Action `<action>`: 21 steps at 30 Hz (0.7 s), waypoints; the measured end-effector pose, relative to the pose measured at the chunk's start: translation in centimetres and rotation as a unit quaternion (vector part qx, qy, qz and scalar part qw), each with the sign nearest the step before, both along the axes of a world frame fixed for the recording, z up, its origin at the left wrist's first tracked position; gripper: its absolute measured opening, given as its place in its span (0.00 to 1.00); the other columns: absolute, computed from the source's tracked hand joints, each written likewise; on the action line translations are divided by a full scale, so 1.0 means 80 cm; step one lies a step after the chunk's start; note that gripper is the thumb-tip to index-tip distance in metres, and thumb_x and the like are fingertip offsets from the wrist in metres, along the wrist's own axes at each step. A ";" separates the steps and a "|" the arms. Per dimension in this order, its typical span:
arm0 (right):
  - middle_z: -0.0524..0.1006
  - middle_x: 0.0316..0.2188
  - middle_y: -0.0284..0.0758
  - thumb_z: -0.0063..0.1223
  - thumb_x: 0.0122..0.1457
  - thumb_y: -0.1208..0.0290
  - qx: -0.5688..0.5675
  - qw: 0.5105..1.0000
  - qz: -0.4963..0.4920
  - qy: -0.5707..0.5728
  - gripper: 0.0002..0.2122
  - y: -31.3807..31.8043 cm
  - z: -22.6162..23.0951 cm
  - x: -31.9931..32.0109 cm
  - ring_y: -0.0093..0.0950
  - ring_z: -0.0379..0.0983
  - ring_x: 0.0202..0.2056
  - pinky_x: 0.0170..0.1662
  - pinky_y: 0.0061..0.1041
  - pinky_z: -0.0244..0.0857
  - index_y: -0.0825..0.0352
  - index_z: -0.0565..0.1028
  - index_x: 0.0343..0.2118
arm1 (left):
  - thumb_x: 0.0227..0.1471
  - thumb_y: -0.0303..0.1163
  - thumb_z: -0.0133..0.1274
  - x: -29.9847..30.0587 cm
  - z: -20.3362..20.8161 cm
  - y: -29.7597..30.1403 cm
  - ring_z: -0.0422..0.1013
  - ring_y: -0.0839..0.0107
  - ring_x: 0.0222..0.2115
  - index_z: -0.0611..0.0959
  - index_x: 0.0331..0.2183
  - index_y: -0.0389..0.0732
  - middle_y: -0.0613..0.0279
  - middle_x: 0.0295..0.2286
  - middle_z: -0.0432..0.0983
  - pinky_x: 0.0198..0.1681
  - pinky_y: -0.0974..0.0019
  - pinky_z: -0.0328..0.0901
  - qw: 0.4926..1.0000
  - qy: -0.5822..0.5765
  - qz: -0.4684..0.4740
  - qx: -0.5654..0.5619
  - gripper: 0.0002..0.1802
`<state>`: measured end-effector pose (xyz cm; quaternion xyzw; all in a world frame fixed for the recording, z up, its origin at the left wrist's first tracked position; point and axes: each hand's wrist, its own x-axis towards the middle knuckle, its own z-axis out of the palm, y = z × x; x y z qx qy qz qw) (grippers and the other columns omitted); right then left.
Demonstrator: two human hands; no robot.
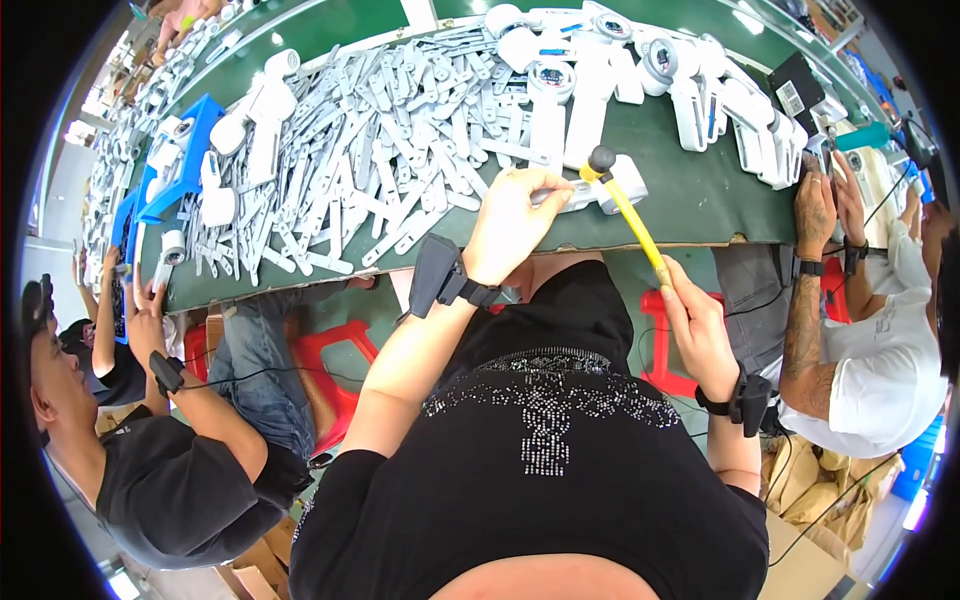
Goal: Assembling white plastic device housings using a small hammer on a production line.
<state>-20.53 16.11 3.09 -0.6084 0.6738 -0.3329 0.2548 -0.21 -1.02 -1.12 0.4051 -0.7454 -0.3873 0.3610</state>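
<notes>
R hand (695, 325) gripping lower end of yellow-handled mallet (638, 228), its dark-tipped head over a white arm-like pt. (630, 182) nr the counter's (700, 205) front edge, L hand (512, 220) w/ fingertips bent in at pt.'s L end, can't tell if pinching, beside piled grey strips (385, 130).

Yellow mallet (638, 225) in right grip (697, 325), at green counter (700, 195).
Left grip (518, 215) on white part (630, 183), between one and two o'clock; grey strips (385, 140) heaped at eleven.
</notes>
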 end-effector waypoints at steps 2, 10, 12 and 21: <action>0.73 0.28 0.44 0.46 0.62 0.76 -0.021 0.999 0.004 0.023 0.16 0.003 0.007 0.000 0.33 0.70 0.27 0.35 0.26 0.65 0.73 0.68 0.53 | 0.48 0.31 0.58 0.001 -0.007 0.003 0.71 0.59 0.35 0.83 0.32 0.39 0.53 0.29 0.78 0.39 0.62 0.66 0.999 0.019 0.007 -0.024 0.08; 0.76 0.33 0.45 0.46 0.63 0.75 -0.031 0.999 0.011 0.021 0.17 0.001 0.008 0.001 0.34 0.72 0.30 0.37 0.25 0.66 0.72 0.67 0.54 | 0.49 0.33 0.57 0.004 -0.002 -0.007 0.70 0.62 0.36 0.82 0.36 0.38 0.56 0.31 0.75 0.41 0.63 0.65 1.000 0.003 -0.019 -0.025 0.11; 0.76 0.33 0.43 0.45 0.63 0.75 -0.063 0.998 0.002 0.014 0.18 0.003 0.010 0.003 0.29 0.70 0.29 0.37 0.23 0.65 0.72 0.66 0.55 | 0.48 0.34 0.59 0.014 -0.005 -0.002 0.71 0.60 0.35 0.79 0.37 0.37 0.55 0.32 0.74 0.39 0.61 0.66 0.996 0.005 -0.018 -0.084 0.14; 0.77 0.34 0.40 0.47 0.62 0.76 -0.005 0.999 -0.021 -0.043 0.18 0.022 0.038 0.011 0.24 0.70 0.30 0.37 0.20 0.64 0.73 0.67 0.55 | 0.39 0.34 0.66 0.038 -0.015 0.011 0.70 0.58 0.28 0.81 0.29 0.37 0.55 0.25 0.74 0.33 0.62 0.65 0.981 -0.064 0.033 -0.181 0.15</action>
